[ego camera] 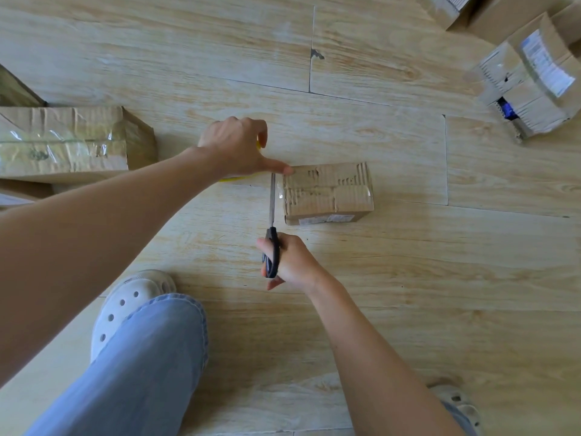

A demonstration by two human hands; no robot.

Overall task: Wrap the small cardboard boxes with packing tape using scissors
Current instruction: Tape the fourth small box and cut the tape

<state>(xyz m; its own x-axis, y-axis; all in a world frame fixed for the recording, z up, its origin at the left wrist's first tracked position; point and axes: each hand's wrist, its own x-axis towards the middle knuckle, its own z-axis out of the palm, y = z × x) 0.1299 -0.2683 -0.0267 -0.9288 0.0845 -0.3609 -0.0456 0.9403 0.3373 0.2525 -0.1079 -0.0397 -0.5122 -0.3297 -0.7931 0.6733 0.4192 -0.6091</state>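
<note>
Head view: your right hand point(295, 262) has its grip clamped on the black handles of the scissors point(272, 215), fingers curled round the loops and thumb towards you. The blades run straight away from you, in line with your forearm. They show as one thin line, so how far apart they stand cannot be told.

The relation that matters is this: the scissors' long axis runs parallel to the left end face of the small cardboard box point(328, 190) and just beside it, crossing the clear packing tape point(279, 194) that spans from the box towards your left hand point(235, 146). The box lies on the floor point(408, 278), to the right of the blades, with its long axis running left to right, square to the cut line. Tape already gleams over its top.

Your left hand sits on the far left side of the blades. Its fingers curl over the tape roll point(234, 178), of which only a yellow edge shows under the palm. Its thumb point(279, 168) reaches out straight to the box's near-left top corner and touches it.

So the tape lies between your two hands and the right hand does the cutting. Judging by this, the cut calls for closing the blades close to the box while the left grip keeps the strip taut. Watch the thumb, which lies near the blade tips.

A bigger taped carton point(69, 143) stands well to the left, and more boxes point(528, 83) lie far right.
</note>
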